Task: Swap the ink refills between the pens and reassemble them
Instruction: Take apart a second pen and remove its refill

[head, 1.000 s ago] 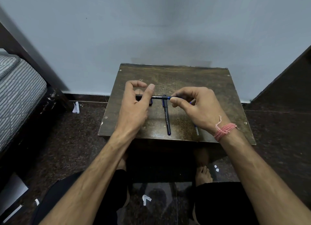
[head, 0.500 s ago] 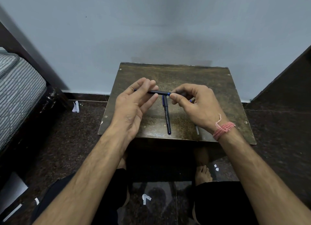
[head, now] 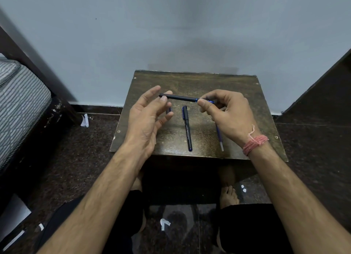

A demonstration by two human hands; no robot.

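My right hand (head: 227, 114) pinches the blue tip end of a dark pen barrel (head: 178, 97), which is held level above the small wooden table (head: 199, 82). The barrel's far end rests against the fingertips of my left hand (head: 150, 115), whose fingers are spread and loose. A second dark pen (head: 187, 128) with its cap on lies lengthwise on the table below. A thin blue refill (head: 220, 139) lies to its right, partly under my right wrist. A small dark part (head: 168, 110) shows behind my left fingers.
The table stands against a pale wall, on a dark speckled floor (head: 79, 155). A striped mattress on a dark bed frame (head: 19, 101) is at the left. Paper scraps (head: 84, 120) lie on the floor. My feet and knees are under the table's near edge.
My left hand has let go of the barrel's end and opened, with only the fingertips on it. The right hand keeps its pinch on the tip end and has lifted slightly.
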